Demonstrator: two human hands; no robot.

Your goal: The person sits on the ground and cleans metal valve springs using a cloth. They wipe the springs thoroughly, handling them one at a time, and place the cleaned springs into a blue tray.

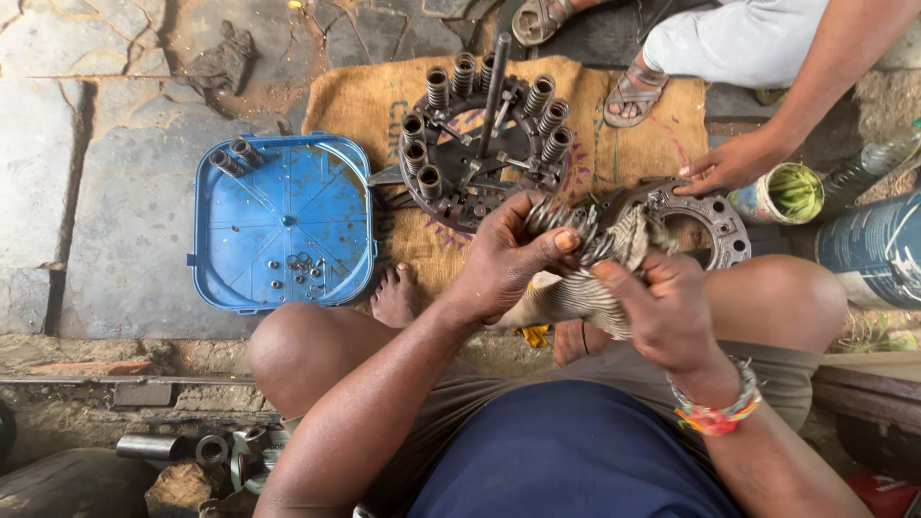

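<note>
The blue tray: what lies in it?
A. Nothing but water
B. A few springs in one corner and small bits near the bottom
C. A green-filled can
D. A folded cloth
B: the blue tray holds two springs in its upper-left corner and small bits near its lower edge.

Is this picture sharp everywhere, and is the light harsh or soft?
Head view: soft, even daylight with faint shadows; the round blue plastic tray and the ring-shaped metal plate with springs look sharp; the left hand and right hand on the striped rag are slightly smeared; edges bend outward.
</note>
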